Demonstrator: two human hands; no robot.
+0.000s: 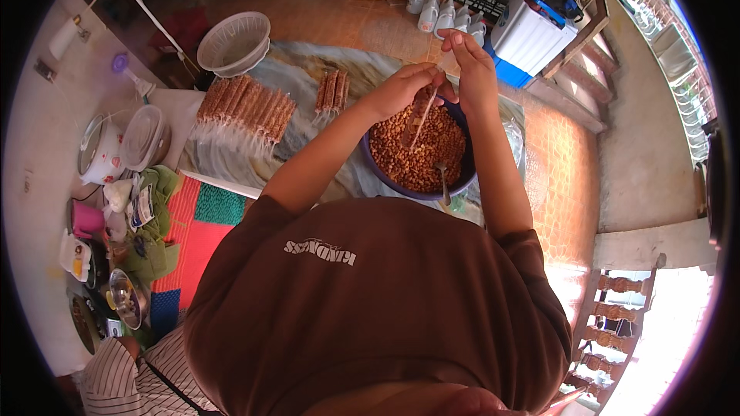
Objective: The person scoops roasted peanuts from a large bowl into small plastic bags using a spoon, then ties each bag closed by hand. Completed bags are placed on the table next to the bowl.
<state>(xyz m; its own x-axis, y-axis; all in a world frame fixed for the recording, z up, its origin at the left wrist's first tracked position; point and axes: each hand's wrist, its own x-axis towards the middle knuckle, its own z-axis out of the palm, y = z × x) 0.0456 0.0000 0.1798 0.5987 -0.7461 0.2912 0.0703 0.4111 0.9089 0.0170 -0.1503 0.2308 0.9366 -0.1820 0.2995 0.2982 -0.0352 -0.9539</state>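
Both hands are raised over a purple basin (469,176) full of brown peanuts (399,167). My left hand (409,88) grips a narrow clear plastic bag (421,118) partly filled with peanuts, which hangs slanting over the basin. Higher up, my right hand (473,66) pinches the clear upper end of the same bag. A metal spoon (444,182) leans in the peanuts, its handle over the near rim. To the left, a row of filled peanut packs (245,110) lies on the marble-patterned tabletop (289,153). A smaller group of packs (332,91) lies nearer the basin.
A pale plastic basket (234,40) stands at the table's far left corner. Clear plastic (513,137) lies right of the basin. Lidded tubs (144,137) and a green cloth (153,248) are on the left. White jugs (429,16) and a white-and-blue appliance (529,32) stand beyond.
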